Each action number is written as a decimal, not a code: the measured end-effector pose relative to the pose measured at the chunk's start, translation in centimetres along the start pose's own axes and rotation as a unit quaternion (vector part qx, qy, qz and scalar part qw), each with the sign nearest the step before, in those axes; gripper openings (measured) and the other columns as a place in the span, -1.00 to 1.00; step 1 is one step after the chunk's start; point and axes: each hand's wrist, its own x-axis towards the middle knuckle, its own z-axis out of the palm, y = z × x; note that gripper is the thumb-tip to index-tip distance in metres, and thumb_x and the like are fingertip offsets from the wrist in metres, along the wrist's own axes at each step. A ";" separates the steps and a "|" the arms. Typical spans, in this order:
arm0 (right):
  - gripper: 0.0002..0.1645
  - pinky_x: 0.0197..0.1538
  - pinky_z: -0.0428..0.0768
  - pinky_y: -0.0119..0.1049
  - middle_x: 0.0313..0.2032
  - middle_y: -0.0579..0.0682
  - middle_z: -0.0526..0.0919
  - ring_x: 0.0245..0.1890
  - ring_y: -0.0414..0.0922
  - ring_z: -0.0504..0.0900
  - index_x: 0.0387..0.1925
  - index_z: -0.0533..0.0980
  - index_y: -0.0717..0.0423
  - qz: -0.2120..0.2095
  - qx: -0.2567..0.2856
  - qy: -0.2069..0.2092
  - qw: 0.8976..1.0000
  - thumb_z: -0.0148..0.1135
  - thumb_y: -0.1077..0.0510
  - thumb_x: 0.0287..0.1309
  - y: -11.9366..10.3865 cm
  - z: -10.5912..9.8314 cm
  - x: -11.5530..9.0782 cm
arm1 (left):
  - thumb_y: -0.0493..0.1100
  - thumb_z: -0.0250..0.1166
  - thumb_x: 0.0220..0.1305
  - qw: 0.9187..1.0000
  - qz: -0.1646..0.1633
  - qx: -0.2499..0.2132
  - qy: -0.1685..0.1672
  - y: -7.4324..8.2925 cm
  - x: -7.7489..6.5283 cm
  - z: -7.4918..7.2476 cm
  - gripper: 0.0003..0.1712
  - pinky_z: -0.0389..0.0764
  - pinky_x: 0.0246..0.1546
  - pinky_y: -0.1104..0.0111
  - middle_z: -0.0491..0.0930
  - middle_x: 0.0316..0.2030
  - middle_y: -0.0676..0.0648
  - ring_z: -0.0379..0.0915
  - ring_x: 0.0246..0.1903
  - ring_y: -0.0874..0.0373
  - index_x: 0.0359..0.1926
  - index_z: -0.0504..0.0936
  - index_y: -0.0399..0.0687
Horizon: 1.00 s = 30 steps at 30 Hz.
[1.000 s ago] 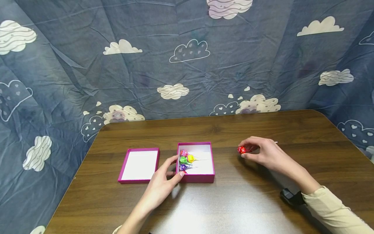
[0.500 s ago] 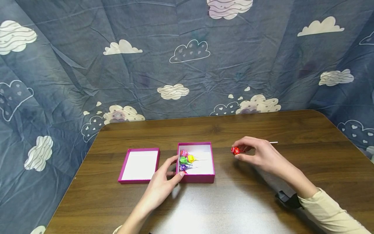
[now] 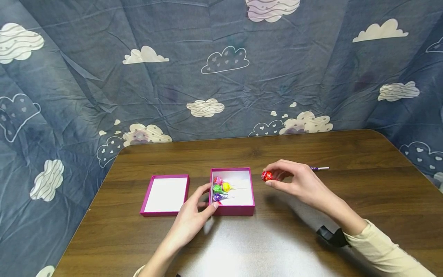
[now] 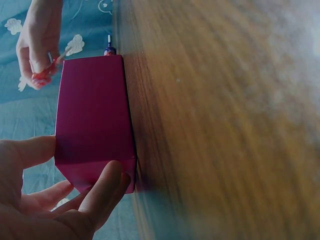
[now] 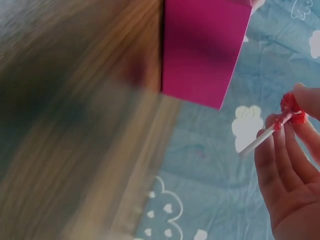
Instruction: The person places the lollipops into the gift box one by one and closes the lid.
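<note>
Lollipops (image 3: 217,189) inside the magenta box (image 3: 235,210)

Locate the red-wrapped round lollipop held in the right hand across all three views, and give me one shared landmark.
Head: red-wrapped round lollipop right of centre, below mid-height, pinched by the right hand.
Left wrist: lollipop at upper left.
Right wrist: lollipop near the right edge.
Shared landmark: magenta open-topped box.
</note>
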 end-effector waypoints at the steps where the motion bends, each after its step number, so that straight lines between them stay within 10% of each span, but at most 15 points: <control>1: -0.70 -0.31 0.56 -0.33 -0.32 -0.29 0.61 -0.37 -0.30 0.58 -0.17 0.57 -0.17 0.005 0.005 -0.002 1.000 0.40 0.10 0.01 -0.1 0.1 0.1 | 0.07 0.26 0.22 1.000 0.000 0.000 0.000 0.0 0.0 0.0 -0.39 0.52 -0.18 0.19 0.38 0.20 0.01 0.49 -0.05 0.04 0.27 0.28 0.47; 17: -0.72 -0.22 0.55 -0.26 -0.29 -0.08 0.64 -0.32 -0.13 0.59 -0.16 0.58 0.13 0.044 0.095 -0.062 0.993 0.36 0.28 0.02 -5.3 1.7 3.8 | 0.09 0.26 0.21 1.000 0.002 0.001 0.001 0.0 0.0 -0.1 -0.37 0.54 -0.19 0.19 0.30 0.26 0.01 0.48 -0.02 0.03 0.29 0.27 0.44; 30: -0.71 -0.28 0.56 -0.29 -0.34 -0.22 0.64 -0.35 -0.25 0.60 -0.15 0.59 -0.08 0.047 0.057 -0.169 0.983 0.38 0.10 0.03 -1.4 6.1 6.0 | 0.07 0.25 0.22 1.000 0.003 -0.006 -0.005 -0.1 0.1 -0.1 -0.36 0.55 -0.19 0.18 0.31 0.26 -0.02 0.48 -0.02 0.02 0.31 0.28 0.34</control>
